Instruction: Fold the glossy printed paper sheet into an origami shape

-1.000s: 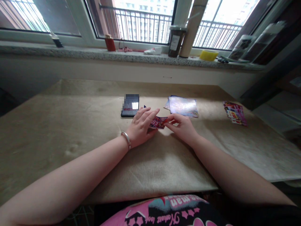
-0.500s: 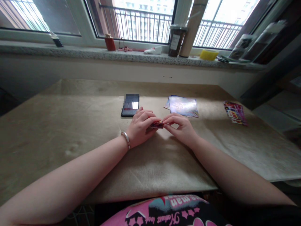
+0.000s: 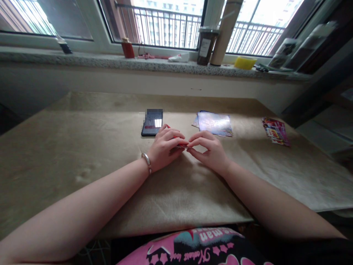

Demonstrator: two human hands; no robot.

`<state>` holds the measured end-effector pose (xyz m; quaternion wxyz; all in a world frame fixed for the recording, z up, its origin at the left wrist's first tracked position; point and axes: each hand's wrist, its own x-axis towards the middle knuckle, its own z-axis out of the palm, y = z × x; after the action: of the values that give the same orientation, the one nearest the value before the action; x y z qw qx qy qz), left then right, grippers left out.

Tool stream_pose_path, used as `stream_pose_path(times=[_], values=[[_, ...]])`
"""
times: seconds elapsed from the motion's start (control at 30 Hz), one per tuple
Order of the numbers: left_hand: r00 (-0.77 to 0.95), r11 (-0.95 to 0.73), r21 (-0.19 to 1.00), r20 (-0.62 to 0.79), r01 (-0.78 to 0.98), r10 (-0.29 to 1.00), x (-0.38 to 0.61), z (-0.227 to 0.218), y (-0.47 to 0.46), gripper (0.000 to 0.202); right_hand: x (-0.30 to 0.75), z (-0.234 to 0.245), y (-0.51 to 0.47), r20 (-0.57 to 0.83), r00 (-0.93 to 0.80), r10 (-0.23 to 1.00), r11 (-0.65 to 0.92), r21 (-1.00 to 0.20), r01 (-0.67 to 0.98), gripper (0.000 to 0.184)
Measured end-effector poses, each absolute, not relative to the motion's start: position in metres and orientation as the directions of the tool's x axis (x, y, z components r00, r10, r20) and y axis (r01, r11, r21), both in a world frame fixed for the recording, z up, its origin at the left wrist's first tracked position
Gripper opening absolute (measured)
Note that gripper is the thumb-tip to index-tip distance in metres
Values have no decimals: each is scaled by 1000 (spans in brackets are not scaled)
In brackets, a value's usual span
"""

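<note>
My left hand (image 3: 167, 149) is closed around a small, thin red packet (image 3: 180, 146), mostly hidden beneath its fingers. A red corner of it shows above the knuckles. From the other side my right hand (image 3: 208, 149) pinches the packet's near right edge between thumb and fingertips. Both hands rest low over the table, almost touching each other. Just beyond my left hand lies a dark phone (image 3: 152, 125). Behind my right hand is a small pile of shiny bluish-purple cards or sheets (image 3: 215, 123).
Several colourful red and pink packets (image 3: 275, 131) lie fanned at the right of the table (image 3: 110, 154). Along the stone windowsill (image 3: 91, 60) stand a red bottle (image 3: 127, 48), a dark lidded jar (image 3: 205, 48), a cardboard tube (image 3: 224, 36) and a yellow roll of tape (image 3: 245, 63).
The packet has turned flatter in my hands, and a red corner now shows above my left knuckles. My right fingertips have shifted slightly left along its edge.
</note>
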<state>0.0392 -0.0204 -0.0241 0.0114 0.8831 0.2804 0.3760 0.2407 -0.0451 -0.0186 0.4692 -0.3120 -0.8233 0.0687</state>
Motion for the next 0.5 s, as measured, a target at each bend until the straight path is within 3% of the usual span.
stream_pose_path(times=[0.17,0.5], values=[[514,-824,224,688,521,512,37,-25,-23,28,240,-19,-46,763,-321,561,767,-331,550,6],[448,-813,264,726,519,521,43,-20,-31,12,237,-10,-55,748,-407,525,726,-143,673,7]])
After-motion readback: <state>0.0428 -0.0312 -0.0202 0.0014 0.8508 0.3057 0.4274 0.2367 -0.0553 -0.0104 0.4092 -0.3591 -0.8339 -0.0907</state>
